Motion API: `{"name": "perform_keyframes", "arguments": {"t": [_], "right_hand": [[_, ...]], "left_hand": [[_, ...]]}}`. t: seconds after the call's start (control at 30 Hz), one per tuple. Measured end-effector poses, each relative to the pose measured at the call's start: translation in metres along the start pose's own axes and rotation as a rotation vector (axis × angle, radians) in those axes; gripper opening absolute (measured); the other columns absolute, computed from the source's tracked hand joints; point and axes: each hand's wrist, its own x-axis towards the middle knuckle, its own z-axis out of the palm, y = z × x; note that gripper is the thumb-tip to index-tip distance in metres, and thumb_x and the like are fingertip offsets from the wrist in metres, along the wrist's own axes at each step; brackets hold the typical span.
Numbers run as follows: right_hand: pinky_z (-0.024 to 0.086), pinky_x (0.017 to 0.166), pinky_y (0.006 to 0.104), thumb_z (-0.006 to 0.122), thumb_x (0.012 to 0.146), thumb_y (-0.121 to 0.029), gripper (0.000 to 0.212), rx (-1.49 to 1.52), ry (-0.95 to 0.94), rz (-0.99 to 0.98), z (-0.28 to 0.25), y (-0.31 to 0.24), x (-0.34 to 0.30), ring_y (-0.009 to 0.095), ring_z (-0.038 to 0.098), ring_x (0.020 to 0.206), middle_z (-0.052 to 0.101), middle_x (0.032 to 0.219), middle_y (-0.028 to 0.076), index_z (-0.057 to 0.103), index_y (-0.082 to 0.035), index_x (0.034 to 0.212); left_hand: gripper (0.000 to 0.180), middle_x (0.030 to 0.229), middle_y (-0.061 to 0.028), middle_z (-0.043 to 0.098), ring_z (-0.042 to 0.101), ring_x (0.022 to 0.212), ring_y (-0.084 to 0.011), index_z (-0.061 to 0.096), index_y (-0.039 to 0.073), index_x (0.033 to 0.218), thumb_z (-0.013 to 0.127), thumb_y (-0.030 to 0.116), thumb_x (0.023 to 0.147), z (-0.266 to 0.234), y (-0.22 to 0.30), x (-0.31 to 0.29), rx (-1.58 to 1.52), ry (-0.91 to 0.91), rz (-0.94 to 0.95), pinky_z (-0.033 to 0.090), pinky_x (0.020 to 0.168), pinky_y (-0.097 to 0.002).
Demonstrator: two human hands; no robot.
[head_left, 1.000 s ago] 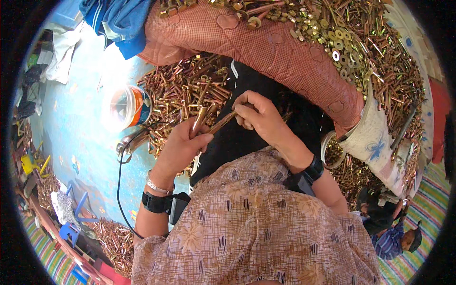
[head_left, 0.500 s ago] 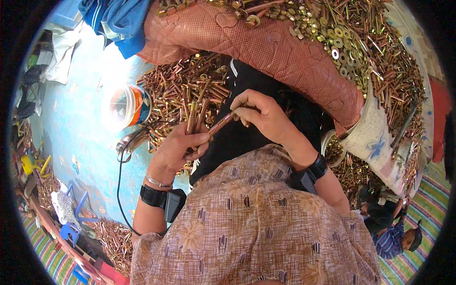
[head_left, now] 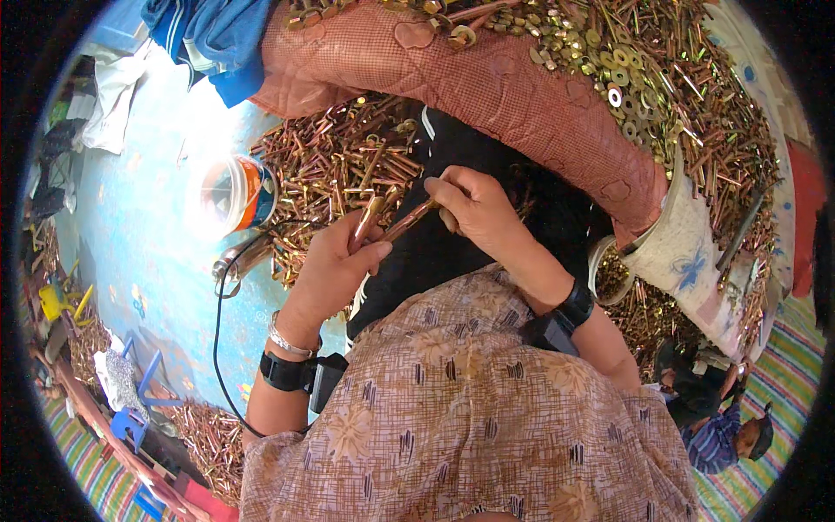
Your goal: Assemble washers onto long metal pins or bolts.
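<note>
My left hand (head_left: 337,268) is closed around several coppery metal bolts (head_left: 366,223), whose ends stick up past the fingers. One long bolt (head_left: 405,224) slants up to the right from its thumb. At that bolt's upper end my right hand (head_left: 477,211) pinches with thumb and fingers, covering the tip. Whether a nut or washer sits there is hidden. Just beyond my left hand lies a heap of similar bolts (head_left: 335,157) on the floor. Brass-coloured washers and nuts (head_left: 619,80) lie on the far right, beyond a rolled reddish quilt (head_left: 470,74).
Left of the heap stands a clear tub with an orange label (head_left: 261,196). A metal cylinder (head_left: 248,261) and a black cable (head_left: 219,339) lie near my left forearm. More bolts (head_left: 731,139) pile up at far right. A person (head_left: 726,444) is at lower right.
My left hand has turned, so its bolts now lean and bunch more tightly. My right fingers have curled closer over the slanted bolt's end. Both hands stay in nearly the same place.
</note>
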Motion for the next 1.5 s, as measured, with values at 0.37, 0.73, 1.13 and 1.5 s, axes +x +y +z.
{"name": "perform_keyframes", "arguments": {"t": [0.37,0.73,1.13,1.5], "right_hand": [[0.036,0.045,0.0222,0.058,0.083,-0.019,0.016,0.155,-0.062,0.121,-0.002,0.003,0.004,0.007,0.042,0.045,0.05,0.053,0.0,0.053,-0.003,0.083],[0.039,0.051,0.0239,0.055,0.085,-0.017,0.016,-0.049,-0.119,-0.193,-0.003,0.0,0.007,0.008,0.047,0.054,0.051,0.062,0.002,0.054,-0.002,0.082],[0.041,0.051,0.0298,0.058,0.084,-0.023,0.022,-0.286,0.005,-0.102,-0.001,0.001,0.012,0.014,0.051,0.054,0.053,0.063,0.007,0.053,-0.001,0.08],[0.043,0.056,0.0303,0.056,0.085,-0.02,0.019,-0.357,0.22,-0.361,-0.022,-0.029,0.016,0.014,0.053,0.061,0.056,0.068,0.008,0.056,0.0,0.084]], "left_hand": [[0.016,0.063,-0.0015,0.05,0.048,0.054,-0.0085,0.05,-0.001,0.084,0.061,0.009,0.078,0.0,-0.009,0.003,-0.088,-0.02,-0.023,0.04,0.049,-0.0241],[0.013,0.062,-0.0012,0.051,0.048,0.054,-0.008,0.051,0.001,0.083,0.061,0.008,0.079,0.0,-0.011,0.0,-0.202,-0.047,-0.11,0.039,0.049,-0.0226],[0.014,0.067,-0.0001,0.051,0.047,0.056,-0.0071,0.05,0.0,0.089,0.059,0.006,0.08,0.004,-0.006,0.002,-0.242,-0.021,-0.08,0.037,0.05,-0.0214],[0.013,0.065,-0.0006,0.054,0.049,0.054,-0.0071,0.052,0.001,0.088,0.059,0.01,0.082,0.004,-0.011,0.017,-0.159,0.114,-0.07,0.038,0.049,-0.0214]]}}
